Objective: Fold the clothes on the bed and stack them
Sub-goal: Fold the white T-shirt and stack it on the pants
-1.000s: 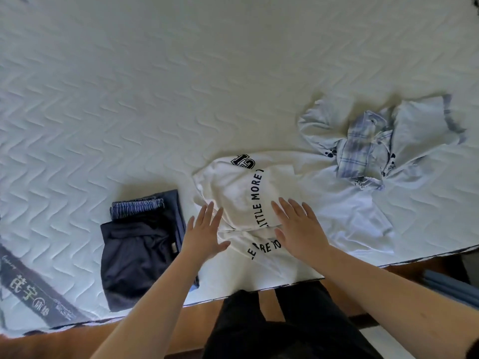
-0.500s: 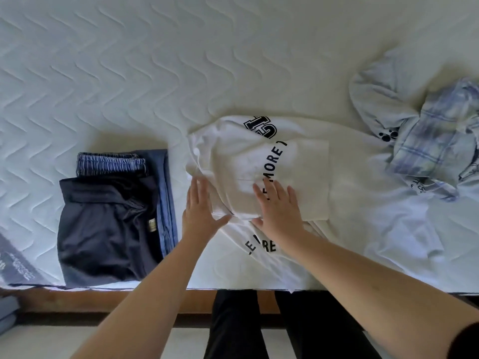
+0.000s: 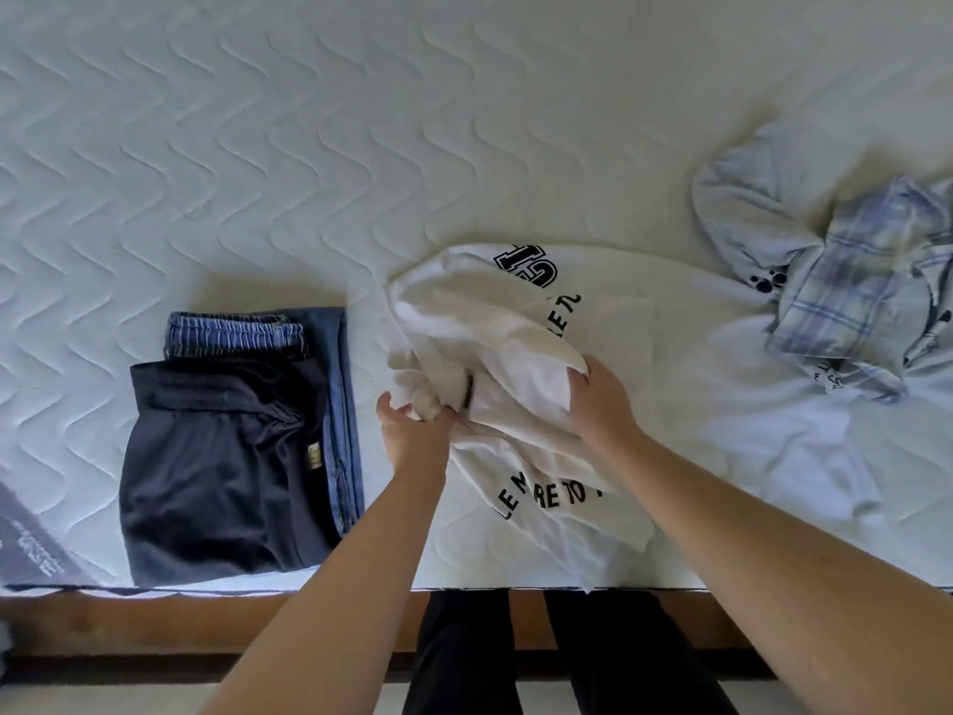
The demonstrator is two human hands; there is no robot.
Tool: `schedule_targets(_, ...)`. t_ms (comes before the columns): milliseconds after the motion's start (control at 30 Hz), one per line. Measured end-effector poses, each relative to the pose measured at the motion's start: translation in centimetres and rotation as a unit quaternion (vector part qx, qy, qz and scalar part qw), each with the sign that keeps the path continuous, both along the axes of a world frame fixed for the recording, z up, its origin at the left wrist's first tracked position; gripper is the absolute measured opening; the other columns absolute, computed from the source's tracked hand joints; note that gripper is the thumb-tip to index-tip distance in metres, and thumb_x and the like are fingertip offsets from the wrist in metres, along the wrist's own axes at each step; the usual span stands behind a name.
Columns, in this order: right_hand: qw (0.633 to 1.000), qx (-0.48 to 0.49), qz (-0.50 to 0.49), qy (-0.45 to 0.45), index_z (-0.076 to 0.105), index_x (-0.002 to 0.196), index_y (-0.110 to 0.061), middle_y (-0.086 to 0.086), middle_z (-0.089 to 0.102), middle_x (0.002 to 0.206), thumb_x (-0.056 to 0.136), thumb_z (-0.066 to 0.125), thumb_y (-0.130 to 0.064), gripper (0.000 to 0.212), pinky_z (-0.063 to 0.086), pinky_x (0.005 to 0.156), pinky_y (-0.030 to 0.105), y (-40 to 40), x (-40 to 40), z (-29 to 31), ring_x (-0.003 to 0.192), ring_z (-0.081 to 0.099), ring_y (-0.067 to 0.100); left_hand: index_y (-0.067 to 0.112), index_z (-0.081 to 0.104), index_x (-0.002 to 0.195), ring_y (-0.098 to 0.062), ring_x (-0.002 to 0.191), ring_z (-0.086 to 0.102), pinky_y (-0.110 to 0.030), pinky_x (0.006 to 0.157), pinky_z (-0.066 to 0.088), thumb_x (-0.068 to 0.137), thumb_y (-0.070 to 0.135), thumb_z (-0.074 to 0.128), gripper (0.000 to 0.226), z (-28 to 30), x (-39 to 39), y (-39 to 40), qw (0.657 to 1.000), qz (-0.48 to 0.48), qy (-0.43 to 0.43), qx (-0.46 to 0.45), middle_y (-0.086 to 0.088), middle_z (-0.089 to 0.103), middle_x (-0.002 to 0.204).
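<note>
A folded stack of dark clothes (image 3: 232, 446), navy shorts laid over blue denim, is seen at the left of the bed (image 3: 361, 121), close to its near edge and just to the left of the white printed T-shirt (image 3: 521, 353), with a strip of bare mattress between the two. The T-shirt, the garment in hand, is spread in front of the person with its long axis running roughly from the near edge of the bed away toward the far side, its black lettering partly hidden in the folds. A bunched corner of its left side is gripped by the left hand (image 3: 415, 430), fingers curled round the cloth, while a raised flap of the same shirt is pinched by the right hand (image 3: 601, 399) to the right of that bunch; both hands are therefore clamped on the one garment, a short way apart across its width. The left hand is judged the nearer to the stack, so the shirt, once folded, would be carried leftward onto it. To the right of the T-shirt, a pale blue garment (image 3: 773, 436) is left unfolded, its edge touching the shirt, with a crumpled plaid shirt (image 3: 866, 281) heaped on it.
</note>
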State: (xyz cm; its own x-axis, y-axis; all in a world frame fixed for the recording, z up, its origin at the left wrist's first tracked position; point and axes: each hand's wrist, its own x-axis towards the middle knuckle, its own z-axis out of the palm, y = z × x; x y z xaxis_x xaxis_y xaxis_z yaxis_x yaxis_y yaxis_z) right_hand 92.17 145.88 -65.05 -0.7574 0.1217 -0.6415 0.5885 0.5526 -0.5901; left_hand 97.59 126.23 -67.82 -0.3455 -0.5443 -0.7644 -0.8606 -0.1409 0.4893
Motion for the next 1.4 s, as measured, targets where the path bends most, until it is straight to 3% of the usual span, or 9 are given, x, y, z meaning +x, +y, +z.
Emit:
schedule_targets(167, 0.986, -0.08, -0.144, -0.033, 0.059, 0.103, -0.026, -0.011, 0.061, 0.091, 0.1, 0.042, -0.033, 0.019, 0.039, 0.072, 0.028, 2.9, -0.6, 5.7, 0.079, 0.055, 0.005, 0.007, 0.062, 0.121, -0.028, 0.099, 0.061, -0.035, 0.078, 0.049, 0.087, 0.029, 0.072, 0.041, 3.4, 0.0, -1.3, 0.993, -0.003, -0.011, 0.118, -0.005, 0.067, 0.107)
schedule_targets(267, 0.979, -0.122, -0.16, -0.01, 0.069, 0.095, -0.019, 0.001, 0.071, 0.086, 0.094, 0.047, -0.028, 0.024, 0.047, 0.072, 0.031, 4.2, -0.1, 10.0, 0.08, 0.064, 0.019, 0.018, 0.068, 0.096, -0.026, 0.09, 0.063, -0.037, 0.079, 0.051, 0.095, 0.031, 0.059, 0.015, 7.8, -0.4, -1.3, 0.986, -0.124, 0.054, 0.096, -0.006, 0.069, 0.094)
schedule_targets(400, 0.972, -0.147, -0.171, 0.059, 0.07, 0.096, -0.022, -0.004, 0.073, 0.087, 0.094, 0.049, -0.022, 0.021, 0.051, 0.072, 0.025, 5.9, 0.2, 16.4, 0.082, 0.067, 0.012, 0.023, 0.062, 0.095, -0.019, 0.081, 0.06, -0.03, 0.074, 0.047, 0.099, 0.039, 0.047, 0.022, 14.3, -2.2, -1.0, 0.953, -0.26, 0.139, 0.069, 0.0, 0.066, 0.088)
schedule_targets(600, 0.931, -0.128, -0.323, 0.109, 0.048, 0.054, -0.027, -0.012, 0.034, 0.036, 0.094, 0.047, -0.036, 0.041, 0.029, 0.045, 0.022, 8.6, -1.0, 24.8, 0.042, 0.034, 0.009, 0.005, 0.057, 0.103, -0.021, 0.078, 0.054, -0.032, 0.071, 0.042, 0.103, 0.043, 0.036, 0.043, 23.3, -5.2, -0.9, 0.907, -0.357, 0.221, -0.017, -0.006, 0.061, 0.087)
schedule_targets(867, 0.807, -0.266, -0.498, 0.17, 0.053, 0.073, -0.029, -0.01, 0.041, 0.073, 0.073, 0.065, -0.042, 0.017, 0.035, 0.063, 0.027, 14.5, -1.3, 31.3, 0.07, 0.04, 0.011, 0.017, 0.064, 0.09, -0.008, 0.067, 0.058, -0.026, 0.059, 0.045, 0.087, 0.057, 0.052, 0.041, 33.3, -9.3, -3.8, 0.869, -0.345, 0.341, -0.092, -0.003, 0.066, 0.078)
schedule_targets(967, 0.813, -0.219, -0.514, 0.162, 0.071, 0.09, -0.018, -0.023, 0.065, 0.094, 0.066, 0.067, -0.05, 0.04, 0.048, 0.089, 0.028, 16.7, -1.0, 32.2, 0.107, 0.056, 0.003, 0.04, 0.071, 0.091, -0.002, 0.072, 0.069, -0.02, 0.06, 0.054, 0.066, 0.046, 0.082, 0.028, 36.2, -10.8, -5.3, 0.844, -0.412, 0.339, -0.055, 0.01, 0.074, 0.084)
schedule_targets(1033, 0.822, -0.197, -0.506, 0.171, 0.069, 0.076, -0.023, -0.019, 0.066, 0.075, 0.063, 0.067, -0.055, 0.035, 0.047, 0.085, 0.028, 18.1, -0.4, 32.5, 0.083, 0.061, 0.008, 0.04, 0.073, 0.089, -0.003, 0.068, 0.067, -0.017, 0.058, 0.05, 0.068, 0.04, 0.087, 0.026, 37.5, -11.5, -5.9, 0.827, -0.45, 0.325, -0.087, 0.006, 0.074, 0.081)
schedule_targets(1200, 0.895, -0.09, -0.415, 0.137, 0.068, 0.095, -0.016, 0.003, 0.062, 0.092, 0.083, 0.056, -0.045, 0.033, 0.043, 0.077, 0.034, 21.0, 0.7, 31.1, 0.084, 0.055, 0.02, 0.014, 0.069, 0.091, -0.021, 0.072, 0.062, -0.036, 0.066, 0.046, 0.078, 0.062, 0.063, 0.051, 39.3, -11.6, -5.9, 0.851, -0.388, 0.331, -0.124, -0.015, 0.069, 0.082)
schedule_targets(1400, 0.96, -0.069, -0.255, 0.091, 0.07, 0.107, -0.013, 0.014, 0.066, 0.106, 0.091, 0.056, -0.013, 0.021, 0.043, 0.079, 0.033, 20.9, 1.2, 28.3, 0.092, 0.059, 0.028, 0.02, 0.065, 0.088, -0.012, 0.064, 0.06, -0.032, 0.063, 0.043, 0.095, 0.049, 0.054, 0.031, 40.8, -10.6, -3.2, 0.818, -0.449, 0.335, -0.131, -0.008, 0.066, 0.078)
